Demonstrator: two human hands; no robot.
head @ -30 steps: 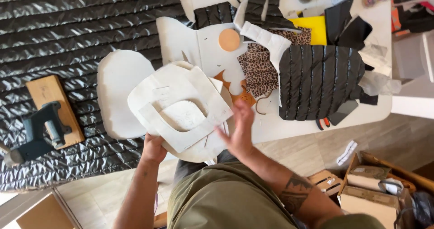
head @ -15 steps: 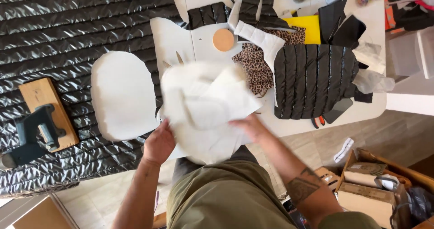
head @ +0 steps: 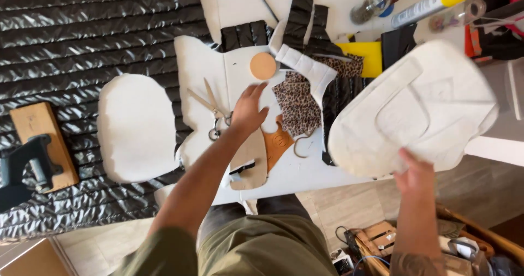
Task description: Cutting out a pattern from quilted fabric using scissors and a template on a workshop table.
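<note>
White padded panel (head: 420,107), soft, light, floppy; pinched at lower edge by right hand (head: 416,173). Left hand (head: 248,112) spread open over bench (head: 305,175), beside scissors (head: 212,108).

My right hand (head: 416,173) grips the lower edge of a big white padded panel (head: 415,109), held up at the right of the frame. My left hand (head: 248,111) lies flat mid-frame on the white table (head: 305,175), just beside the scissors (head: 213,109). Leopard-print fabric (head: 297,104) sits right of it, black quilted fabric (head: 87,36) fills the upper left.
</note>
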